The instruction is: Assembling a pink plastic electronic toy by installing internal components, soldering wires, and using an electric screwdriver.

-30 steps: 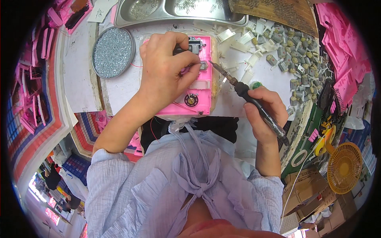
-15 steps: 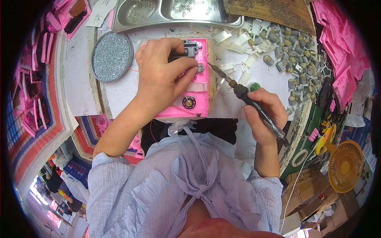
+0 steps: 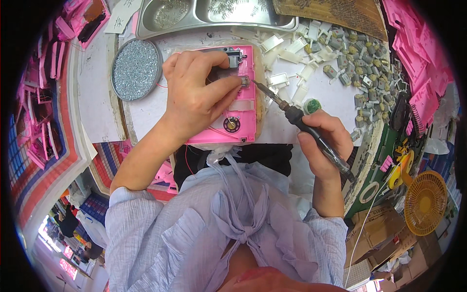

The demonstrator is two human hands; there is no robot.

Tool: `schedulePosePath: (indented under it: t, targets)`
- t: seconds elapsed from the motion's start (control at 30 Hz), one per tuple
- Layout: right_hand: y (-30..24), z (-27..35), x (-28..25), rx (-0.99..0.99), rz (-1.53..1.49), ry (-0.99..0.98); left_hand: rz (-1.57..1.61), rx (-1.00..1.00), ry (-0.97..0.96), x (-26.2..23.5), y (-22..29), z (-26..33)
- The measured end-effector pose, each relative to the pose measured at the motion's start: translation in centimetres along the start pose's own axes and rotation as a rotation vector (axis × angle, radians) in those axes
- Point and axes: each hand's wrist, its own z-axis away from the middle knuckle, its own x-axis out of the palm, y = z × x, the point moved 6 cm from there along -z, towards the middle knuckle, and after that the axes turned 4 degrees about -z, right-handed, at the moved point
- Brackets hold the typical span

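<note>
meanwhile the left hand (image 3: 194,95) has slid down a little over the pink plastic housing (image 3: 233,97) at upper centre of the desk (image 3: 316,92), fingertips pinching a small metal part, so the joint looks ready. the right hand (image 3: 323,141) has its grip clamped on the soldering iron (image 3: 296,119), tip touching that part. a round tin of screws (image 3: 136,69) sits upper left.

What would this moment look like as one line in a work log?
left hand: pressing small grey part on pink plastic case | right hand: holding black-handled soldering iron, tip at that part | round tin of screws: left of case
</note>
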Motion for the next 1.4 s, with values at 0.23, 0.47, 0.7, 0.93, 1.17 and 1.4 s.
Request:
schedulePosePath:
  t: [0.23, 0.47, 0.7, 0.93, 1.17, 1.4]
  targets:
    - [0.7, 1.0, -0.5, 0.135, 0.008, 0.074, 0.152, -0.106, 0.004, -0.5, -0.6, -0.1]
    - [0.7, -1.8, 3.1, 0.098, -0.095, 0.033, 0.173, -0.245, -0.139, -1.3, -0.6, 0.1]
    - [0.9, -3.8, 5.5, 0.049, -0.036, -0.038, 0.513, -0.51, -0.269, -0.9, -1.4, 0.4]
    - [1.4, -5.5, 7.7, 0.022, -0.043, -0.003, 0.709, -0.676, -0.265, 0.6, -2.0, 1.4]
    - [1.9, -6.3, 8.1, -0.056, -0.104, 0.077, 0.732, -0.667, -0.231, 0.7, -2.0, 1.3]
    - [0.5, -5.5, 7.0, -0.138, 0.125, 0.07, 0.592, -0.481, -0.12, 0.4, -1.4, 1.1]
